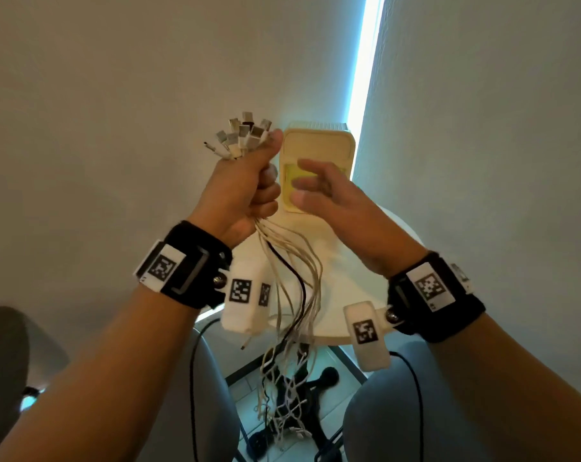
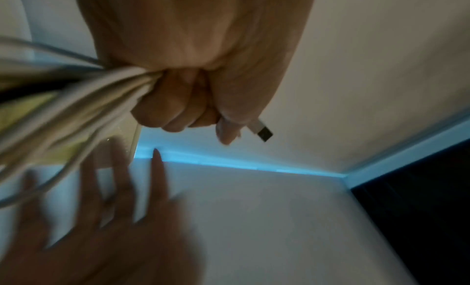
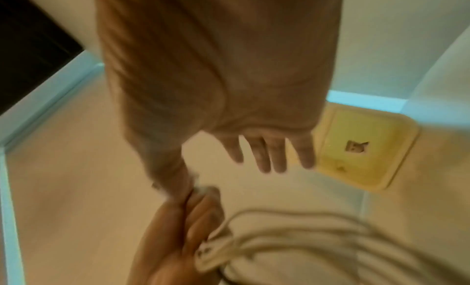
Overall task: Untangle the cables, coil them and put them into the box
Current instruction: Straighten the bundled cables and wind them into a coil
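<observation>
My left hand (image 1: 249, 185) is raised in a fist around a bundle of cables (image 1: 289, 275), mostly white with one black. Their plug ends (image 1: 242, 135) fan out above the fist. Below it the strands hang down and end in a tangle (image 1: 289, 401) between my knees. In the left wrist view the fist (image 2: 178, 100) squeezes the white strands (image 2: 84, 106), and one USB plug (image 2: 263, 133) pokes out. My right hand (image 1: 319, 191) hovers beside the fist with fingers spread, holding nothing. The yellow box (image 1: 317, 168) stands open behind both hands; the right wrist view shows the same box (image 3: 361, 148).
A small round white table (image 1: 349, 281) carries the box, close to a wall corner with a bright strip of light (image 1: 365, 78). A black chair base (image 1: 315, 388) and dark cords lie on the tiled floor below. My knees flank the hanging cables.
</observation>
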A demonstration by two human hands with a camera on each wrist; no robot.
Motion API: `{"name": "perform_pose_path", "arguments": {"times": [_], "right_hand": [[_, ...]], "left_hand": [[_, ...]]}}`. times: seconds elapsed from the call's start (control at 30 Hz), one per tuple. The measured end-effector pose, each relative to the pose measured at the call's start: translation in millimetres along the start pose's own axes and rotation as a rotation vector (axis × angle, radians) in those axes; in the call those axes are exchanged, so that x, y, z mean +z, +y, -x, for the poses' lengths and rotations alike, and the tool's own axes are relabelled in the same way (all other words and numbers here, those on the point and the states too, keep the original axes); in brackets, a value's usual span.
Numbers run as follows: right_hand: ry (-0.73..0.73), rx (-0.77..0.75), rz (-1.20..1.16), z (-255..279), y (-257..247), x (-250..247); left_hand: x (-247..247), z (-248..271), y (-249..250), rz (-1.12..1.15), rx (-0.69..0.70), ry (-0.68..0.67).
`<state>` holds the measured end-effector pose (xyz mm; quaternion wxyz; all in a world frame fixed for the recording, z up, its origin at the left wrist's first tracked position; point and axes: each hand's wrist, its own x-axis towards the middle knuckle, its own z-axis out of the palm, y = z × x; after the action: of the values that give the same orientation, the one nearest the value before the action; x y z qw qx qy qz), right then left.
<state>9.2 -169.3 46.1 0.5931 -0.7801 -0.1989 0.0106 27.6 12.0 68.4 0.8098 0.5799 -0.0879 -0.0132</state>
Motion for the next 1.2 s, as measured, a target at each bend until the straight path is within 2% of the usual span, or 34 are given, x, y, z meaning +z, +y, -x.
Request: {"name": "perform_pose_path", "arguments": {"times": [0.07,0.17,0.33,0.47,0.63,0.83,0.9,1.0,1.03,1.1,1.13,1.17,1.2], "right_hand": [[0.027,-0.002,-0.133,-6,-5,27],[-0.087,0.084,-0.256,-6,-1,56],[-0.090,0.115,0.042,-8,3,45],[-0.109,0.065,0.256,-10,0,28],[-0.139,0.025,0.328,-13,-12,9],[-0.200,0.035,0.369,-18,-21,2],[-0.215,0.060,0.379,-20,-20,0],[-0.249,0.086,0.465,-22,-17,-4],[-0.261,0.093,0.510,-23,-16,-5],[-0.296,0.108,0.611,-24,-16,-5],[-0.317,0.109,0.669,-24,-17,-4],[-0.336,0.102,0.718,-25,-19,-3],[-0.348,0.090,0.747,-25,-20,-2]], "left_hand": [[14,0,-8,0.104,0.006,0.042],[20,-4,-10,0.263,0.007,0.082],[-2,-10,-7,0.353,-0.145,0.172],[-10,-10,-8,0.391,-0.153,0.228],[-17,-11,-4,0.440,-0.132,0.187],[-27,-12,-4,0.352,-0.097,0.071],[-35,-13,-6,0.263,-0.065,0.058],[-48,-15,-7,0.023,0.079,0.144],[-50,-12,-6,-0.111,0.158,0.197],[-48,-4,-4,-0.581,0.444,0.277],[-45,-2,-5,-0.782,0.588,0.239],[-40,0,-4,-0.926,0.659,0.157],[-33,1,-4,-1.021,0.640,0.058]]}}
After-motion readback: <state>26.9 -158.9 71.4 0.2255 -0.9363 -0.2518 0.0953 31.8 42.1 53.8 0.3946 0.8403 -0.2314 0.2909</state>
